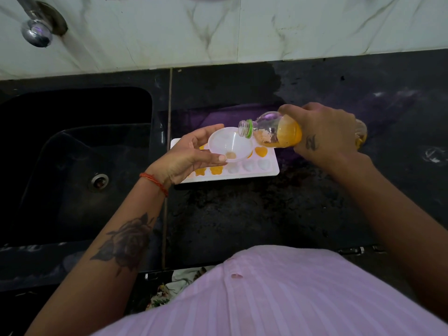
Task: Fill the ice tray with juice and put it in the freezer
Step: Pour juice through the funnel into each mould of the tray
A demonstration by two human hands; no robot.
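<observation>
A white ice tray (pixel 271 169) with heart and star cells lies on the black counter; a few cells hold orange juice, the front right ones look pale. My left hand (pixel 186 154) holds a white funnel (pixel 230 144) above the tray, thumb on its near rim and fingers behind it. My right hand (pixel 324 132) grips a clear bottle (pixel 274 130) of orange juice, tipped almost flat. Its open green-ringed mouth sits over the funnel's right rim. The juice sits in the bottle's lower half, short of the neck.
A black sink (pixel 80 151) with a metal drain lies left of the tray, and a chrome tap (pixel 36 30) sticks out from the marble-tiled wall above it. The black counter (pixel 242 214) runs to the right and toward me.
</observation>
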